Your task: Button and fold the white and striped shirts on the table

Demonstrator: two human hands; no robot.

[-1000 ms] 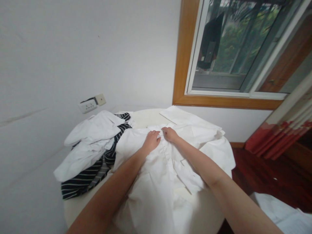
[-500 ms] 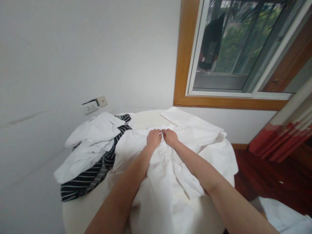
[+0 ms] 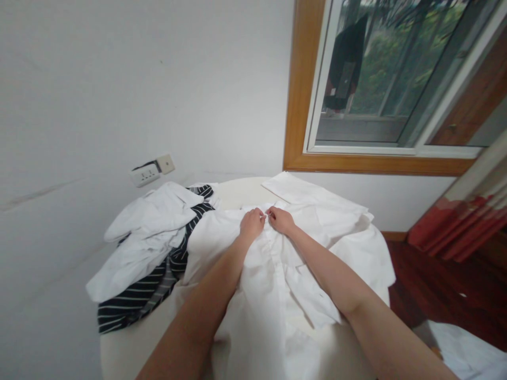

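Observation:
A white shirt (image 3: 259,301) lies spread over the round table, its front running toward me and a cuffed sleeve (image 3: 312,301) folded at its right. My left hand (image 3: 252,222) pinches the fabric near the shirt's far end with bent fingers. Close beside it, fingertips almost meeting, my right hand (image 3: 279,219) grips the same part from the right. Whatever small detail sits between the fingertips, such as a button, is too small to make out. Both forearms reach forward across the cloth.
A pale round table (image 3: 130,353) stands against the wall. On its left lie a crumpled white garment (image 3: 154,211) and black striped cloth (image 3: 132,298). A wall socket (image 3: 144,174) is behind them. To the right are a window (image 3: 368,105), a curtain (image 3: 439,227) and white cloth (image 3: 471,348) low down.
My right hand has shifted slightly right, leaving a small gap between the hands. The sleeve end has moved a little to the right. Both hands stay at the shirt's far end.

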